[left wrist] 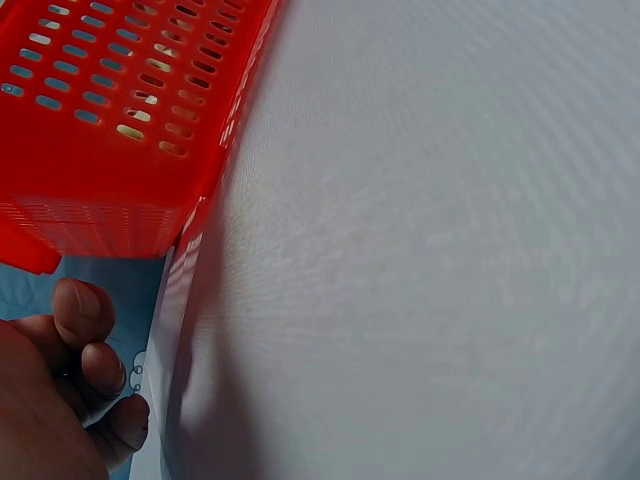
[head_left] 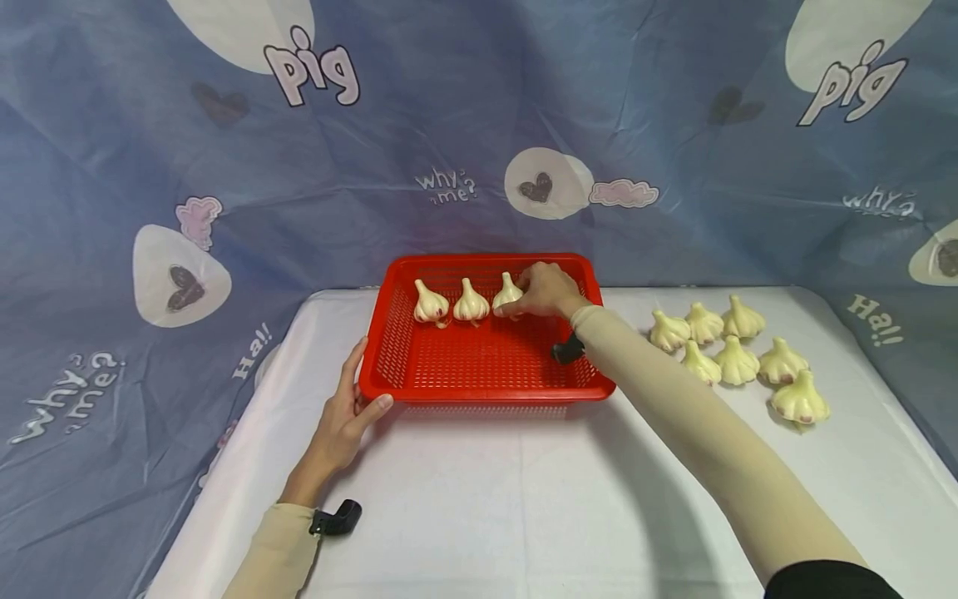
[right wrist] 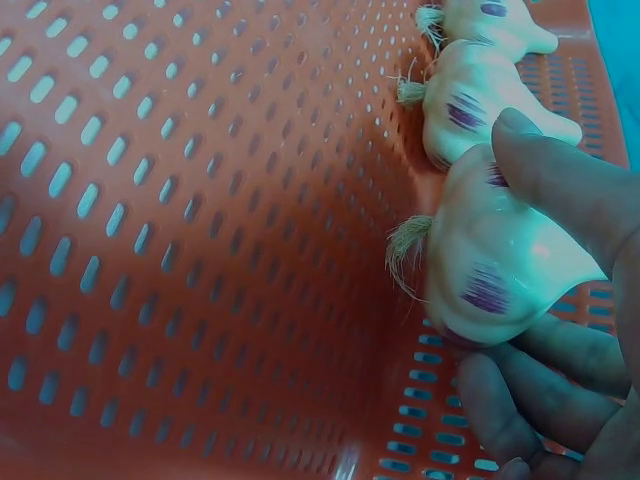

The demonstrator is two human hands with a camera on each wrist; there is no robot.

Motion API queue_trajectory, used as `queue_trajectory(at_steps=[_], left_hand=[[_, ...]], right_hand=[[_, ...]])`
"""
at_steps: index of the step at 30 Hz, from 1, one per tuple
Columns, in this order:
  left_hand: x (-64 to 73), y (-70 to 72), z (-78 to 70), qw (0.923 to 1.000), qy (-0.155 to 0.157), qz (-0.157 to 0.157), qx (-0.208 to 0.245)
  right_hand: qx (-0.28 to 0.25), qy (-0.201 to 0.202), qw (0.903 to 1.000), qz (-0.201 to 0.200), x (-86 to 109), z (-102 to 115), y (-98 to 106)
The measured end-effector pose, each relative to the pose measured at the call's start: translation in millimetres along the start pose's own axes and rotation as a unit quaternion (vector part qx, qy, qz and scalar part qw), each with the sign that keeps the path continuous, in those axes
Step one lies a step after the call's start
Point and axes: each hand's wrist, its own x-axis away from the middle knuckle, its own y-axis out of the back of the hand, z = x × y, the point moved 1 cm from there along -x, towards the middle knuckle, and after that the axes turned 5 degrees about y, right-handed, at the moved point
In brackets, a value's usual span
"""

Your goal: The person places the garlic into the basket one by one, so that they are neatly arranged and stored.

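Our right grip (head_left: pixel 551 293) pinches a garlic bulb (head_left: pixel 506 293), stem toward the counter's (head_left: pixel 464 499) far edge; our left grip (head_left: pixel 344 426), loosely spread, is farther, by the basket (head_left: pixel 479 394).

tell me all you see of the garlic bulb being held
The glossy cream-white garlic bulb has rounded lobes, purple patches, a tapering neck and a fibrous root tuft. It is inside the red slotted plastic basket, neck toward the far rim, rightmost of three, pinched between thumb and fingers of the right grip.
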Motion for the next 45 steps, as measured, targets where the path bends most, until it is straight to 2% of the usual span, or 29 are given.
queue_trajectory(at_steps=[13,20,32,45], left_hand=[[0.6,0.2,-1.1,1.0000,-0.005,0.000,0.004],[0.0,0.7,-0.7,1.0000,-0.009,0.000,0.004],[1.1,0.0,0.9,0.9999,-0.008,0.002,0.006],[0.0,-0.2,2.4,0.9999,-0.009,0.000,0.010]], right_hand=[[0.025,0.000,0.9996,-0.010,-0.8,3.9,-4.4],[0.061,-0.009,0.9977,-0.028,-3.7,6.7,-8.8],[0.119,-0.015,0.9926,-0.014,-7.3,7.6,-14.5],[0.146,-0.019,0.9888,-0.020,-6.3,9.3,-15.6]])
